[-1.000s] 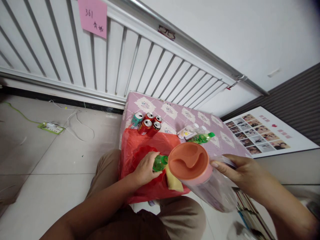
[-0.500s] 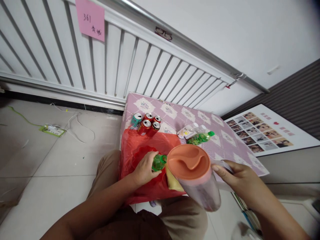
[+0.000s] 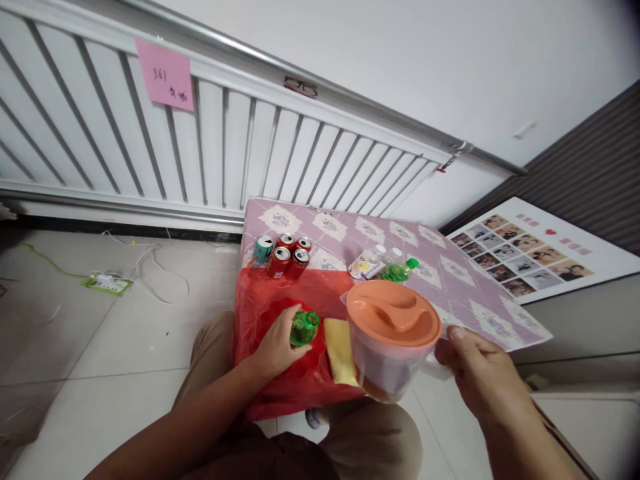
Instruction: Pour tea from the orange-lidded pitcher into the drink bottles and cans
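My left hand (image 3: 278,343) is wrapped round a green plastic bottle (image 3: 305,328) whose mouth has no cap. The bottle stands over a red basin (image 3: 267,313) with a wavy rim. My right hand (image 3: 477,363) grips the handle of a clear pitcher (image 3: 387,373) with an orange lid (image 3: 395,312). A little brownish liquid shows low in the pitcher, which is held just right of the bottle and apart from it. Between them lies a folded yellow cloth (image 3: 340,350) on the red plastic sheet (image 3: 325,287).
Several opened drink cans (image 3: 281,261) stand together at the table's back left. Farther right lie a green-capped bottle (image 3: 400,271) and white-capped clear bottles (image 3: 376,253). A radiator (image 3: 225,147) runs behind the table; a photo board (image 3: 530,280) leans at right. A power strip (image 3: 106,284) lies on the floor.
The pitcher has come more upright and moved away from the bottle's mouth, to the right. The bottle, tilted toward the pitcher before, now stands more upright in my left hand.
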### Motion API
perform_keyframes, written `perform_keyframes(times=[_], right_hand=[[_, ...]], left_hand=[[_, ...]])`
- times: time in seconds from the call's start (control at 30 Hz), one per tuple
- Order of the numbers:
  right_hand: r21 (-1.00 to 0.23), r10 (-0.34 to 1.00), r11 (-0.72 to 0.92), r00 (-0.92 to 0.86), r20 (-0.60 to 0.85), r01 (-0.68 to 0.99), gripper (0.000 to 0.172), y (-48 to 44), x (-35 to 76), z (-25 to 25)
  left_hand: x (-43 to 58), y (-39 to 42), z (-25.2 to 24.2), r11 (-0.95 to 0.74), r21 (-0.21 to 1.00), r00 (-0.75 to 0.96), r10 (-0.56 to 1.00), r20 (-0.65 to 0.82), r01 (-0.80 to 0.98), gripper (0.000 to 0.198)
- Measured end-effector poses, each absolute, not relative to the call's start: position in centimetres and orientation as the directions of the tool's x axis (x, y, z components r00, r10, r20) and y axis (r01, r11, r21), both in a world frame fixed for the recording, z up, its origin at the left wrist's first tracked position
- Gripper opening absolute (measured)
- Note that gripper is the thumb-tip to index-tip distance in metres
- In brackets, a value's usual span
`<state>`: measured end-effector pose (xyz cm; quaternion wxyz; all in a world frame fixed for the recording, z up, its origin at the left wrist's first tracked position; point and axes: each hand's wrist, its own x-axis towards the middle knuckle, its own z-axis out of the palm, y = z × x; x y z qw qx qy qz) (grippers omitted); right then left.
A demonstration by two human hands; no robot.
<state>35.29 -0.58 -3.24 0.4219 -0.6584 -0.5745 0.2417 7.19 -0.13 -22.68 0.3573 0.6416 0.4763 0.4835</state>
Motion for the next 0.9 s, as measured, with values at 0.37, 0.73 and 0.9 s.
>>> perform_keyframes(times=[0.37, 0.73, 0.9], right_hand=[[-0.978, 0.822, 0.189, 0.531, 0.206, 0.088, 0.044, 5.1, 32.6, -8.4], [-0.981, 0.784, 0.190, 0.609, 0.123, -0.046, 0.044, 10.0, 27.7, -14.5], [-0.985, 0.797, 0.160, 0.597, 0.092, -0.062, 0.038, 9.9, 27.1, -17.2]], left_hand=[[7.3, -0.4, -22.5, -0.248, 0.921, 0.037, 0.968, 0.248, 0.301, 0.081], [7.6, -0.3, -23.0, -0.215, 0.929, 0.017, 0.975, 0.220, 0.303, 0.078], [7.7, -0.3, -23.5, -0.195, 0.935, 0.004, 0.979, 0.203, 0.296, 0.079]])
